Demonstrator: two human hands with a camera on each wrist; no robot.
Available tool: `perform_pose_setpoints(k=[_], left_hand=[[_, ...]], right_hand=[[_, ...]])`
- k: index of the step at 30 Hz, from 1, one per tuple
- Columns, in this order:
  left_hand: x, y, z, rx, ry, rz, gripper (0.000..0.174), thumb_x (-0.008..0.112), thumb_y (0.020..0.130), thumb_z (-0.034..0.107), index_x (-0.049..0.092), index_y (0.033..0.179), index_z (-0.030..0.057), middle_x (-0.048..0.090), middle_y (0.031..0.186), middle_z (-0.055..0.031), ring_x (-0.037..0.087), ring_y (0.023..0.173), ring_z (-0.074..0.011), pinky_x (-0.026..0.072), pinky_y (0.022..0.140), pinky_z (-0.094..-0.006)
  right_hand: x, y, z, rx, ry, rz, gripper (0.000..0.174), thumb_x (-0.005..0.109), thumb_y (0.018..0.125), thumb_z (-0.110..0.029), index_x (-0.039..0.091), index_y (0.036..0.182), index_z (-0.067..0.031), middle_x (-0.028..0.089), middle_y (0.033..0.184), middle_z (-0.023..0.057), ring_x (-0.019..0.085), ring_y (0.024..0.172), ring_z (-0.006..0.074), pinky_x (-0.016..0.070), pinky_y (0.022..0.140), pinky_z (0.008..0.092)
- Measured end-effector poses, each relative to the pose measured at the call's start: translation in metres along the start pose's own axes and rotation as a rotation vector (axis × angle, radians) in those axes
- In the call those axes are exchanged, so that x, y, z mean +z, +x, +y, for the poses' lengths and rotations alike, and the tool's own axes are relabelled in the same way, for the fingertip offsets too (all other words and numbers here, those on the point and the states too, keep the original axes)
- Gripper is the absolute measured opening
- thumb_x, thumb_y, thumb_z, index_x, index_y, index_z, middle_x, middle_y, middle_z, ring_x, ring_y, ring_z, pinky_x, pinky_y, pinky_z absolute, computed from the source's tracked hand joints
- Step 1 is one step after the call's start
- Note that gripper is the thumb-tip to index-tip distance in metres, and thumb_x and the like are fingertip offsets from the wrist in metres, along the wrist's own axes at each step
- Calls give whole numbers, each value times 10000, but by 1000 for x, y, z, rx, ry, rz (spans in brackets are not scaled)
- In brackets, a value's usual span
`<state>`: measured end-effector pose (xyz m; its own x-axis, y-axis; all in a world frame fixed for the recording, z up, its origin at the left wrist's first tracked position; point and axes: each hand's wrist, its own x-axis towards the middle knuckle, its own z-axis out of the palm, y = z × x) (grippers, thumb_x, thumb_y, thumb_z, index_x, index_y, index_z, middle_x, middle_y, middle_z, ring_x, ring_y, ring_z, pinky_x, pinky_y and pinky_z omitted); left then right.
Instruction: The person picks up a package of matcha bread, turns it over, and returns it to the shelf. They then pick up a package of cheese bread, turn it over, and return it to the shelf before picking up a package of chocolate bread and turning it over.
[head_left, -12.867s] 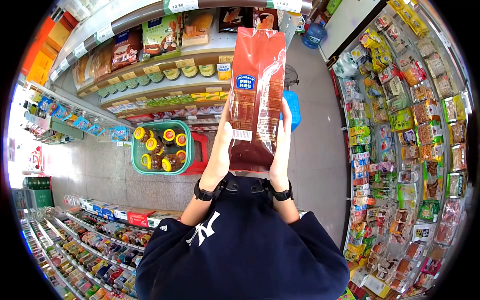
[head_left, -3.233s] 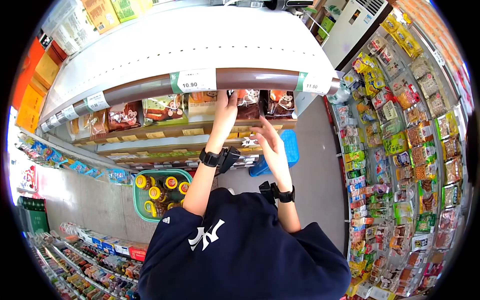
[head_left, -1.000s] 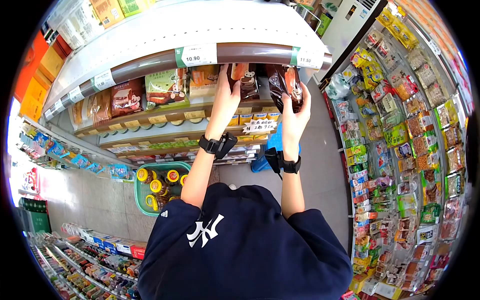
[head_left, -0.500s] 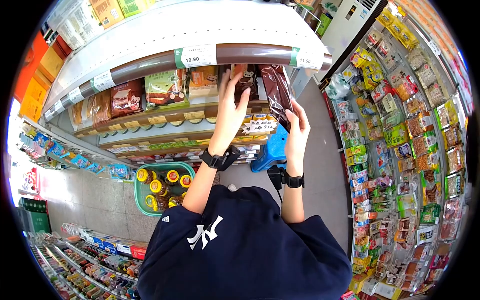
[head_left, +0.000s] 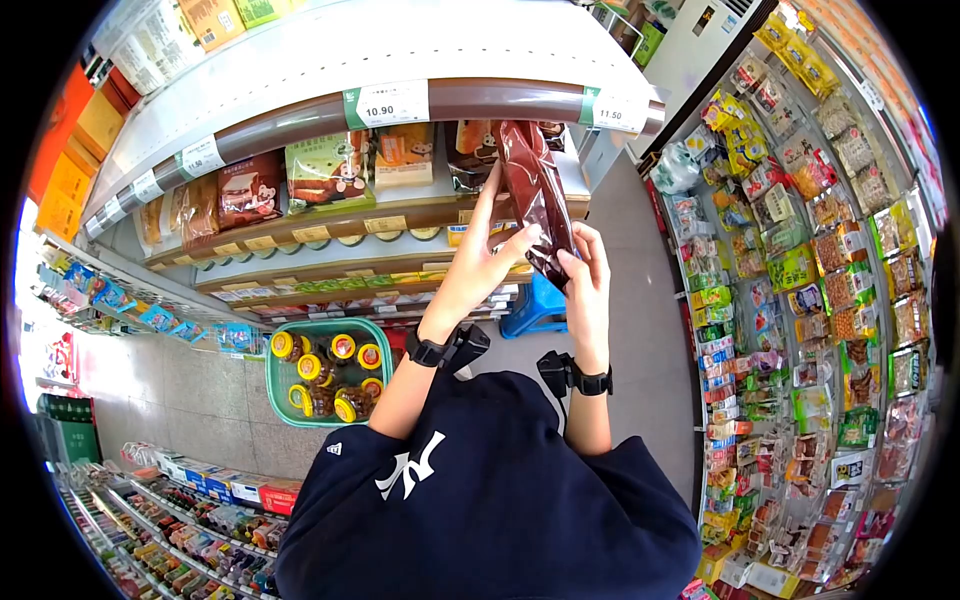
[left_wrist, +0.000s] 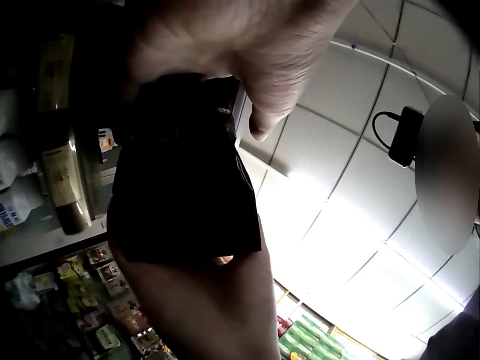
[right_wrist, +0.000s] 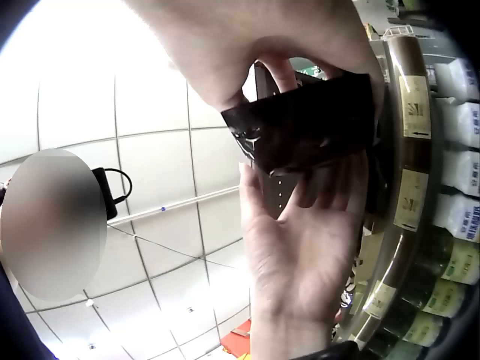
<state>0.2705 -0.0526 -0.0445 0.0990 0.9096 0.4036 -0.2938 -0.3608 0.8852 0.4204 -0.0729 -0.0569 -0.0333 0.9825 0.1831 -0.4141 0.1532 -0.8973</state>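
What a spread: the bread shelf (head_left: 420, 40) runs wide in front of the person, white board on top. Off to its right stands the snack rack (head_left: 810, 300), small bags hanging row upon row. Well apart from the bread shelf, across the aisle on the left, are the tiered shelves (head_left: 190, 520), goods too small to name. Facing the bread shelf, the navy top (head_left: 540, 480) with its white logo. Before the bread shelf's left half sits the green basket (head_left: 280, 370); before its right end, the blue stool (head_left: 536, 310). And here's the brown package (head_left: 535, 190), glossy, tilted, jutting from the right part of the bread shelf towards the person. Near the bread shelf's middle, a green bread bag (head_left: 325, 172). Now the hands, both in front of the bread shelf's right part! The right hand (head_left: 590, 285) pinches the package's near end, thumb on top, fingers round the edge. The left hand (head_left: 483, 265) touches its left side, thumb against it, index finger straight; other fingertips are hidden, so I can't tell whether it pinches. Yellow-lidded jars (head_left: 315, 370) fill the basket, and price cards (head_left: 613, 110) line the bread shelf's front edge.
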Motion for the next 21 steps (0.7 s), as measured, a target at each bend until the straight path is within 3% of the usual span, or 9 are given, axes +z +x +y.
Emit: perform_pose_setpoints(k=[3,5,9,11,13,16,21], left_hand=[[-1,-3,-4,33,60,19,776,607,878,124,129,1484,44,263,1485,-115,335,1323,-222,308,1070,-354],[-1,-10,0,-17,-45,5,759,604,864,87,162,1479,38,278,1480,-106,362,1306,-214,337,1053,-344],[-12,-25,-16,-41,74,-86,705,602,854,63,240,1458,23,290,1477,-110,387,1295,-205,342,1056,-345],[-14,-33,-19,-66,123,-103,691,639,836,121,309,1440,59,305,1473,-124,332,1335,-212,349,1046,-352],[-11,-39,-14,-119,37,-102,688,639,825,132,326,1432,54,310,1471,-138,305,1358,-235,293,1083,-361],[-14,-48,-16,-101,180,-130,642,623,821,125,376,1406,34,307,1475,-154,270,1383,-256,196,1123,-364],[-12,-55,-21,-88,204,-115,590,589,847,116,392,1393,10,305,1480,-166,256,1390,-255,196,1121,-361]], right_hand=[[-3,-3,-4,7,-124,-138,261,582,851,3,478,1087,-38,480,1284,111,494,1125,169,390,972,311],[-7,-1,3,-99,-290,-174,245,607,857,-23,486,1070,-38,427,1359,138,457,1185,189,358,1008,338],[-3,-2,-1,-60,-289,-56,126,609,884,-110,541,968,-44,379,1403,155,429,1242,226,339,1021,358],[-2,1,-2,-146,-288,-31,102,603,887,-128,561,922,-42,388,1398,157,433,1240,232,354,1003,353],[-5,3,-3,-265,-414,34,98,606,881,-120,562,917,-40,398,1392,158,440,1232,240,366,989,351],[2,4,-11,-298,-503,59,89,608,877,-108,565,859,-32,414,1377,165,451,1220,246,374,978,349],[0,3,-10,-313,-556,41,113,597,883,-95,567,799,-26,416,1369,174,498,1162,229,404,932,331]])
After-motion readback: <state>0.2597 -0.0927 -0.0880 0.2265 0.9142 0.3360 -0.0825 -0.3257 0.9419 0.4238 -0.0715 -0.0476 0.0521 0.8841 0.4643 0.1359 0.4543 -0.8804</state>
